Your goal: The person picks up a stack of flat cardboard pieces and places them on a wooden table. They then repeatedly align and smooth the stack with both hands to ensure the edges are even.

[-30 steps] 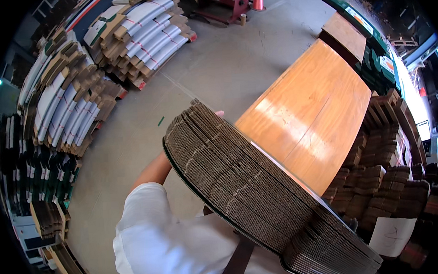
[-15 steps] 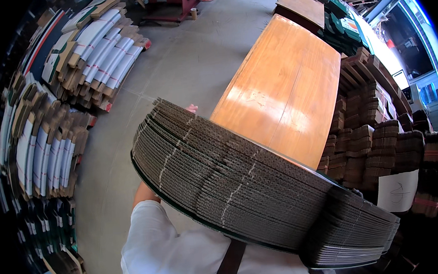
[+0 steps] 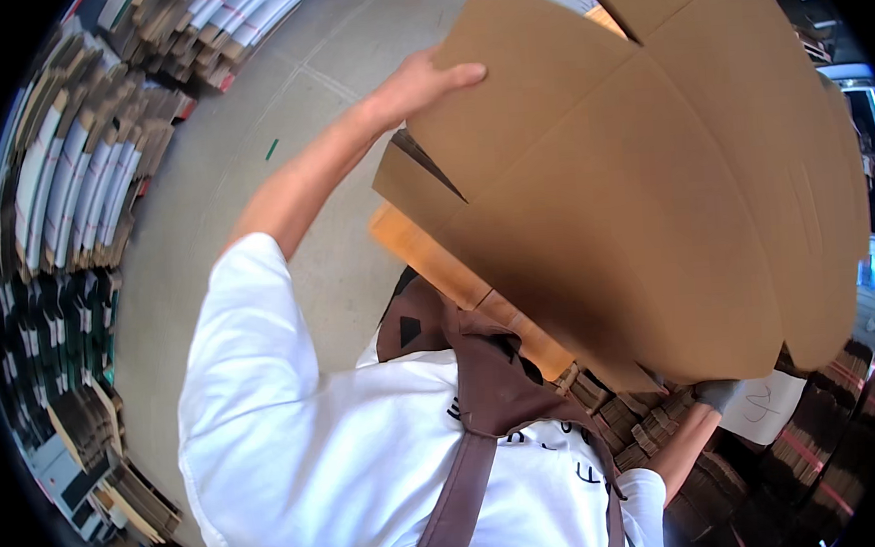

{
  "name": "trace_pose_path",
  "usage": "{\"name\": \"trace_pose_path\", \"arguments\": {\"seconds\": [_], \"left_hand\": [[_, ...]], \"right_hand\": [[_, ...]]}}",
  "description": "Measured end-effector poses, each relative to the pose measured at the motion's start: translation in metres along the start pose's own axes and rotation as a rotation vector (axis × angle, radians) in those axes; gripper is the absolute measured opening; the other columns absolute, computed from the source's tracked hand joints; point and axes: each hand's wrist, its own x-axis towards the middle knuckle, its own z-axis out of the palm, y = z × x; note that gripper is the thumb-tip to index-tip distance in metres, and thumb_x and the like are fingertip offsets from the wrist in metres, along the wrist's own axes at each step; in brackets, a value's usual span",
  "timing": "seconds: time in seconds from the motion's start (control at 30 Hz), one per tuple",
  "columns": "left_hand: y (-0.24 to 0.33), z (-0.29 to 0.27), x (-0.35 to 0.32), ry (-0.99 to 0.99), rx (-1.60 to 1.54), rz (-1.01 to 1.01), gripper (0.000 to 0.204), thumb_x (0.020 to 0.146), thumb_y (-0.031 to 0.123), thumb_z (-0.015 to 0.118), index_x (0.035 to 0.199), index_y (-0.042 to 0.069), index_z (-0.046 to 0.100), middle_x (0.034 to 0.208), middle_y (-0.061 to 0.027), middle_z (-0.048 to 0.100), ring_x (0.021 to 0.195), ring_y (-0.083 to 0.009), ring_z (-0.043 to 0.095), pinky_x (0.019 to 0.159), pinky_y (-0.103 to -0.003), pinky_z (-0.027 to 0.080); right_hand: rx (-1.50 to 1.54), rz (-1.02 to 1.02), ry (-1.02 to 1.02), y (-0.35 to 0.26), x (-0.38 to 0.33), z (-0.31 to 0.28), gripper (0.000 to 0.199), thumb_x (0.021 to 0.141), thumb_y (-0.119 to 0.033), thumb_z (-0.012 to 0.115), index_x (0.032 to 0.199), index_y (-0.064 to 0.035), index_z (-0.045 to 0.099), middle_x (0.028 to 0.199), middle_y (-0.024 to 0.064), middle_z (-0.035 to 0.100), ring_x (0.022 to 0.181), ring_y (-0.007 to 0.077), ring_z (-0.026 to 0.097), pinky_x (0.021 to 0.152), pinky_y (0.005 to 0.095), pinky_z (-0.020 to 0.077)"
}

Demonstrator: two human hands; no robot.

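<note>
A large flat sheet of brown cardboard [image 3: 643, 191], a folded-down box blank with slotted flaps, is held up in front of the chest, above the wooden table [image 3: 437, 263]. The left hand [image 3: 426, 79] is raised high with the arm extended, fingers curled over the sheet's upper left edge. The right hand [image 3: 717, 393] is seen low at the bottom edge, apparently gloved, but its grip is mostly hidden and cannot be told. The sheet is judged light yet broad and floppy, so opposite edges are best gripped. Bundled cardboard stacks [image 3: 71, 186] are seen at the left.
</note>
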Motion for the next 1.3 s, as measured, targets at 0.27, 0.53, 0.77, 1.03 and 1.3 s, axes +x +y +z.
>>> {"name": "trace_pose_path", "arguments": {"seconds": [0.27,0.53,0.77,1.03,1.3], "left_hand": [[-0.095,-0.012,0.016,0.065,-0.011,-0.488,0.077,0.087,0.06,0.069,0.126,-0.005,0.063,0.119,-0.0177,0.069,0.111,-0.025,0.067,0.092,-0.039,0.056],[-0.202,-0.021,0.031,0.086,0.116,-0.738,0.082,0.086,0.062,0.069,0.129,-0.008,0.06,0.122,-0.0207,0.067,0.111,-0.0296,0.067,0.093,-0.04,0.055],[-0.164,-0.012,0.045,0.078,0.062,-0.742,0.083,0.085,0.062,0.071,0.127,-0.009,0.06,0.12,-0.022,0.068,0.11,-0.0299,0.067,0.093,-0.04,0.055],[-0.224,-0.038,0.043,0.054,0.048,-0.716,0.082,0.089,0.062,0.066,0.137,-0.004,0.053,0.131,-0.0192,0.063,0.119,-0.0286,0.062,0.1,-0.042,0.051],[-0.217,-0.044,0.053,-0.079,-0.106,-0.773,0.085,0.089,0.063,0.065,0.141,-0.003,0.049,0.134,-0.0164,0.061,0.122,-0.0274,0.06,0.101,-0.042,0.05]], "right_hand": [[0.163,0.486,-0.247,0.097,0.042,0.057,0.098,0.089,-0.085,0.017,0.156,-0.016,0.033,0.16,0.0096,0.034,0.144,0.0333,0.035,0.117,0.0495,0.0294],[-0.092,0.826,-0.327,0.187,0.055,0.068,0.097,0.088,-0.084,0.036,0.153,-0.0123,0.038,0.153,0.0102,0.045,0.138,0.0309,0.045,0.112,0.047,0.0404],[-0.191,0.661,-0.196,0.202,0.038,0.065,0.099,0.086,-0.085,0.038,0.154,-0.012,0.038,0.153,0.0105,0.045,0.139,0.0294,0.043,0.114,0.0453,0.0363],[-0.935,0.369,0.11,0.229,0.043,0.045,0.082,0.097,-0.066,0.044,0.134,0.0064,0.055,0.137,0.0214,0.059,0.119,0.0308,0.059,0.099,0.0399,0.0462],[-0.713,0.031,0.606,0.25,-0.133,0.033,0.063,0.102,-0.044,0.051,0.14,0.0064,0.048,0.14,0.0235,0.054,0.128,0.0316,0.053,0.108,0.0384,0.0411]]}}
